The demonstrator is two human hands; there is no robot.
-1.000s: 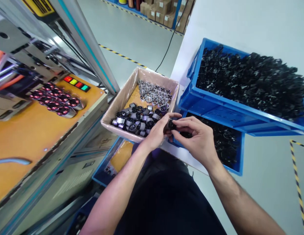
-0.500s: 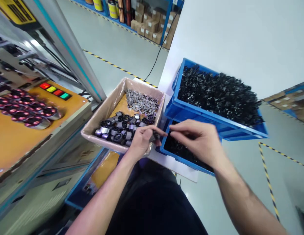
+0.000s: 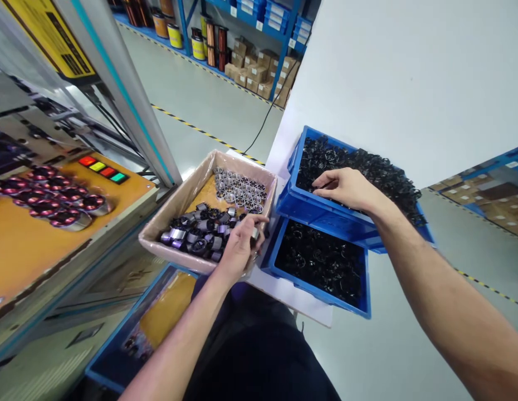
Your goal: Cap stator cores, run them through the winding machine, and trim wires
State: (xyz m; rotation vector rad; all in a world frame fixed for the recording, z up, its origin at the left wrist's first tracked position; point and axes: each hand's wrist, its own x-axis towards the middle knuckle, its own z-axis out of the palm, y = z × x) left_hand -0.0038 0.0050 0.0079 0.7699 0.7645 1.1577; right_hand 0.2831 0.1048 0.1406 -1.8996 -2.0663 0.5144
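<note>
My left hand is closed around a short silver metal ring at the right edge of a plastic-lined carton. In that carton, loose metal rings with black inserts lie in a heap, and silver rings stand in rows behind them. My right hand is over the upper blue bin, which is heaped with black plastic parts. Its thumb and fingers are pinched together at the parts; whatever is between them is hidden. A lower blue bin also holds black parts.
To the left, copper-wound metal cores stand on an orange machine table beside lit buttons. Another blue bin sits low by my left forearm. A white table extends beyond the bins, and a metal post rises at left.
My right hand has moved from near my left hand, above the lower bin, up and right to the upper bin. My left hand stays by the carton, still gripping the ring. The view has shifted slightly.
</note>
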